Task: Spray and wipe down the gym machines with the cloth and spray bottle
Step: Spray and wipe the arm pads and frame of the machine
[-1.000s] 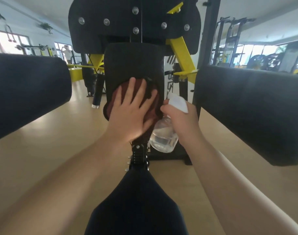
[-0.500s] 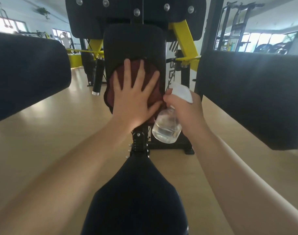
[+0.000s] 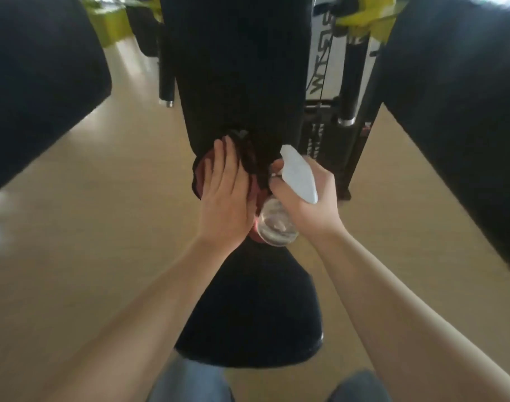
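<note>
Cloth (image 3: 199, 177) pressed on back pad (image 3: 239, 68) by my flat-fingered left grip (image 3: 226, 198); right grip (image 3: 308, 206) clasps spray bottle (image 3: 278, 227); panel lettering (image 3: 320, 62) seemingly illegible.

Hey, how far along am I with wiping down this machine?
Probably done: most of the upright black back pad, since the left hand presses the dark red cloth at its bottom edge. In hand: that wipe, the right hand gripping the clear white-topped spray bottle. Likely left: the black seat pad, the left black side pad and the right black side pad.
</note>
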### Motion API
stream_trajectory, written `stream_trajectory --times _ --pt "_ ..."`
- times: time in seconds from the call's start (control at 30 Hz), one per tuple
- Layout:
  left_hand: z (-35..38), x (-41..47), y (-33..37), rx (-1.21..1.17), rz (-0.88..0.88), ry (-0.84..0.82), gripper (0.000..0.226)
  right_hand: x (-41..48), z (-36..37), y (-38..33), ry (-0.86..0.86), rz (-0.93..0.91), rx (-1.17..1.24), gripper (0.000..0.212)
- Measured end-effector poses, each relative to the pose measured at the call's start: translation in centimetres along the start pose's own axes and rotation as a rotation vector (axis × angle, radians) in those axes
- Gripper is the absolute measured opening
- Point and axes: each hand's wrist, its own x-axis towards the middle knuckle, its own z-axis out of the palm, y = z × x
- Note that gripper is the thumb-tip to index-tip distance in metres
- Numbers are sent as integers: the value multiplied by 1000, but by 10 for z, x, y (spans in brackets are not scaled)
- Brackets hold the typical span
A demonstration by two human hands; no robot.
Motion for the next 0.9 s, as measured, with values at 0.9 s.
stream_trajectory --times 0.9 --pt "-220 223 144 -1318 -1174 -660 38 -6 -106 -296 210 458 -242 15"
